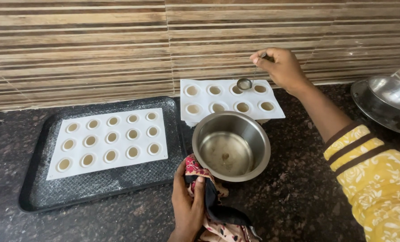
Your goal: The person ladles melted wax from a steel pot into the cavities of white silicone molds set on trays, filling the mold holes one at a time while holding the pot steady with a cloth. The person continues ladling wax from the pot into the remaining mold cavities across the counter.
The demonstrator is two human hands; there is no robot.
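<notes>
On the dark stone counter, against a striped wall, two white moulds with round cups are being filled from a steel pot. The mould on the left lies flat in a black tray, and all fifteen of its cups look filled with a pale yellowish liquid. The second mould sits just behind the pot, its front edge hidden by the pot's rim; the eight cups that show also appear to hold liquid, though how full the ones under the spoon are cannot be told. The pot is nearly empty, with only a thin film and a small spot at its bottom, so by the look of it the filling is close to its end and little remains to ladle out. The right hand is raised over the back row of the second mould, its thumb and fingers pinched tightly on the top of a thin handle, from which a small round spoon hangs just above a cup. The left hand is near the front of the pot, fingers curled closed around a patterned cloth that is pressed against the pot's near side. To the right, a steel bowl rests on a steel plate, well apart from the work.
</notes>
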